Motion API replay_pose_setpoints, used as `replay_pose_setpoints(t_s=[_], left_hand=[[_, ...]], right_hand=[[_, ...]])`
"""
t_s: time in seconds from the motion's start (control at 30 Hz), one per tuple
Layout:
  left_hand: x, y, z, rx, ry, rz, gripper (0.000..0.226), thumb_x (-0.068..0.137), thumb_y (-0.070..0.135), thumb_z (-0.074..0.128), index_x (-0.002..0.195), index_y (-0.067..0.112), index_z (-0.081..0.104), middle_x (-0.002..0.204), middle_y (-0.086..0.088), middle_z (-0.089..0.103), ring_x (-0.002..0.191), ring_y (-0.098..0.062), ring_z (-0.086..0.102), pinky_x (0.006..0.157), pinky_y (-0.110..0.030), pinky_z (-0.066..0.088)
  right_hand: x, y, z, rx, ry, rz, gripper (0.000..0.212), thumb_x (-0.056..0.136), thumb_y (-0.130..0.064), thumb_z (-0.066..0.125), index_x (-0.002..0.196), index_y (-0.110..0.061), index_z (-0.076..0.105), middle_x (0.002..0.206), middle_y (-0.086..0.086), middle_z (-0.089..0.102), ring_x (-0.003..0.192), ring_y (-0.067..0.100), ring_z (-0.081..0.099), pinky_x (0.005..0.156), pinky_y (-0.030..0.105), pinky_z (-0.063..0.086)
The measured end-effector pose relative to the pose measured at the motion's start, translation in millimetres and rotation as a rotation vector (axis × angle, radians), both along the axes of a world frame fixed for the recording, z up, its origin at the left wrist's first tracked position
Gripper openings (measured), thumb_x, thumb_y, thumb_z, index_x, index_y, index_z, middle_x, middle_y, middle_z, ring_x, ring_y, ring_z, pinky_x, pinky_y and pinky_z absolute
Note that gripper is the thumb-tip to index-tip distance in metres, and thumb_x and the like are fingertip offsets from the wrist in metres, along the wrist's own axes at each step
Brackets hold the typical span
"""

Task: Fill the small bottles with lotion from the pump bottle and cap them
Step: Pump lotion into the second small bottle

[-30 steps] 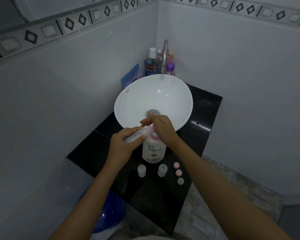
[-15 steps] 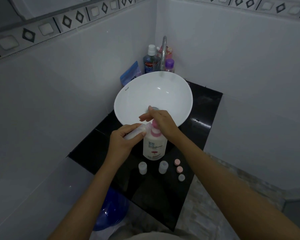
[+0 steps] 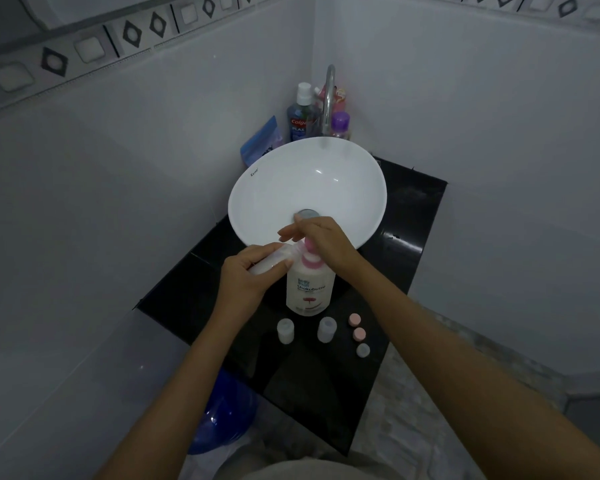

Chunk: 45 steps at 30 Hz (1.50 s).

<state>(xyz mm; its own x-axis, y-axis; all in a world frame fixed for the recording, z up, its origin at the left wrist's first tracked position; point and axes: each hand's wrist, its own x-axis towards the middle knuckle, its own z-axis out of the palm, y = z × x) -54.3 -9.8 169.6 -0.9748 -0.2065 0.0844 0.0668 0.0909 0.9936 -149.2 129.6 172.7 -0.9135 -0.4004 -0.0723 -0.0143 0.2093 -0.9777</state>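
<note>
A white pump bottle point(image 3: 310, 291) with a pink pump head stands on the black counter point(image 3: 326, 393) in front of the basin. My left hand point(image 3: 248, 275) grips a small clear bottle point(image 3: 274, 259), tilted, its mouth toward the pump spout. My right hand point(image 3: 321, 242) rests on top of the pink pump head with its fingers straight. Two more small clear bottles point(image 3: 285, 330) point(image 3: 327, 329) stand uncapped in front of the pump bottle. Three loose caps lie to their right: two pink caps point(image 3: 354, 319) point(image 3: 359, 334) and one pale cap point(image 3: 363, 350).
A white bowl basin point(image 3: 267, 188) with a curved tap point(image 3: 329, 98) sits behind my hands. Toiletry bottles point(image 3: 300, 116) and a blue pouch point(image 3: 260, 145) crowd the back corner. Tiled walls close in left and right. A blue container point(image 3: 222, 414) stands on the floor below the counter edge.
My hands, the small bottle and the pump bottle keep the same pose; only my head has shifted, so the scene sits a little lower and more centred.
</note>
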Motion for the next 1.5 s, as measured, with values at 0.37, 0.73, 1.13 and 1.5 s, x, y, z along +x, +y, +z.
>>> replay_pose_setpoints(t_s=[0.37, 0.73, 1.13, 1.5], left_hand=[[1, 2, -8, -0.029, -0.020, -0.008, 0.030, 0.078, 0.005, 0.074, 0.108, 0.004, 0.070, 0.106, -0.006, 0.072, 0.099, -0.009, 0.067, 0.081, -0.015, 0.051], [-3, -1, 0, 0.022, -0.008, -0.015, 0.030, 0.078, 0.008, 0.075, 0.107, 0.013, 0.070, 0.103, 0.000, 0.072, 0.099, -0.008, 0.067, 0.081, -0.016, 0.053], [2, -3, -7, -0.004, -0.047, -0.038, 0.035, 0.077, 0.013, 0.076, 0.111, 0.014, 0.068, 0.105, 0.004, 0.071, 0.099, -0.003, 0.066, 0.079, -0.013, 0.051], [2, -7, -5, -0.164, -0.038, -0.019, 0.031, 0.075, 0.028, 0.078, 0.104, 0.024, 0.070, 0.099, 0.009, 0.071, 0.095, -0.008, 0.065, 0.079, -0.024, 0.055]], right_hand=[[3, -5, -23, 0.007, -0.003, -0.114, 0.046, 0.100, -0.030, 0.034, 0.089, -0.008, 0.073, 0.082, 0.000, 0.070, 0.072, -0.005, 0.058, 0.066, 0.011, 0.044], [5, -3, 0, -0.016, 0.022, -0.096, 0.042, 0.100, -0.024, 0.036, 0.094, -0.002, 0.072, 0.087, 0.008, 0.070, 0.078, 0.003, 0.062, 0.074, 0.014, 0.047], [4, -4, -11, 0.035, -0.003, -0.111, 0.041, 0.098, -0.024, 0.039, 0.087, -0.004, 0.073, 0.082, 0.009, 0.068, 0.082, 0.019, 0.062, 0.079, 0.029, 0.048], [6, -5, 4, 0.008, 0.011, -0.109, 0.037, 0.097, -0.017, 0.039, 0.088, -0.002, 0.072, 0.085, 0.020, 0.069, 0.084, 0.022, 0.062, 0.083, 0.034, 0.048]])
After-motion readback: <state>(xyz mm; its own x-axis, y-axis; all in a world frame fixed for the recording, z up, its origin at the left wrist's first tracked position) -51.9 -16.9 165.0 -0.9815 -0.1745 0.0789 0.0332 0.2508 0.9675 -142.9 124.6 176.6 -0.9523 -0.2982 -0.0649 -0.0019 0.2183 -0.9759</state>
